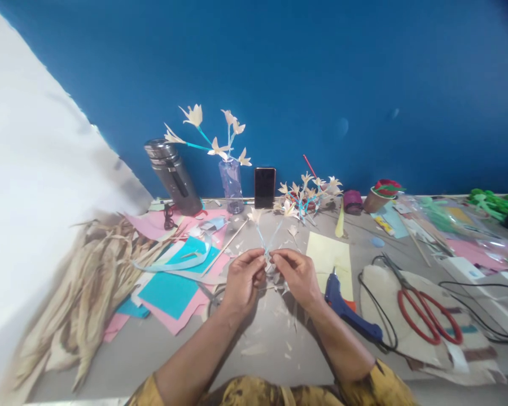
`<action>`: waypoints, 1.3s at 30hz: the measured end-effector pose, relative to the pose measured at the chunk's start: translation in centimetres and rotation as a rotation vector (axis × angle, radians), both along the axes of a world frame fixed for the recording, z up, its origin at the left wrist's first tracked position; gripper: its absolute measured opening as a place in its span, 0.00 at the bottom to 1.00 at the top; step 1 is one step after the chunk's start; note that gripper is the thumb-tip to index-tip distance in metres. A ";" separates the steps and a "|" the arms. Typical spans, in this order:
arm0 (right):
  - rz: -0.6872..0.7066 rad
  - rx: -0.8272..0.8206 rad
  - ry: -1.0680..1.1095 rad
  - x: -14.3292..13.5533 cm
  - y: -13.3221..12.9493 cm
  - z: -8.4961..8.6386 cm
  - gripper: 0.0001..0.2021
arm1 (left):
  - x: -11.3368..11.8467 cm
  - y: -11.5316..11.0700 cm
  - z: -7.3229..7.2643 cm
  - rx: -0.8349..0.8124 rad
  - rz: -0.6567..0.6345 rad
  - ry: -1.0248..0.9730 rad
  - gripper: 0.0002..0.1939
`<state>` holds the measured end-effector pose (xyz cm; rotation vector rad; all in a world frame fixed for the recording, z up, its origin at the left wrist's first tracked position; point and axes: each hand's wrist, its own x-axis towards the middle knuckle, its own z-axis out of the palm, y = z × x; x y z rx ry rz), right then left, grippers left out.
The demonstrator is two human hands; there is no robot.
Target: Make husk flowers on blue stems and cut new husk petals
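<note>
Sleeves (375, 389), flower stems (266, 248) forking away

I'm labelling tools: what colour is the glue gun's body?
The glue gun's body is dark blue, clearest in the head view.

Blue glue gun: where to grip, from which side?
Take the blue glue gun by its handle, probably with the right hand, coming from the near right: the handle slants that way, while the nozzle points away from the person. Mind the black cable by the handle's end.
</note>
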<state>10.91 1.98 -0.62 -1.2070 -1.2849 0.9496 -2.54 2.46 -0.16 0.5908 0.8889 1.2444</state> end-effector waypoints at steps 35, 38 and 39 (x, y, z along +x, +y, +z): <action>-0.029 -0.034 0.036 0.9 0.6 0.6 0.09 | 0.4 -0.3 -0.6 0.104 -0.121 0.309 0.08; -0.010 -0.034 0.029 1.1 0.7 0.3 0.11 | 0.4 -0.2 -1.0 0.099 -0.133 0.302 0.09; 0.000 -0.039 0.018 1.2 0.7 0.2 0.12 | 0.4 -0.2 -1.1 0.102 -0.135 0.296 0.09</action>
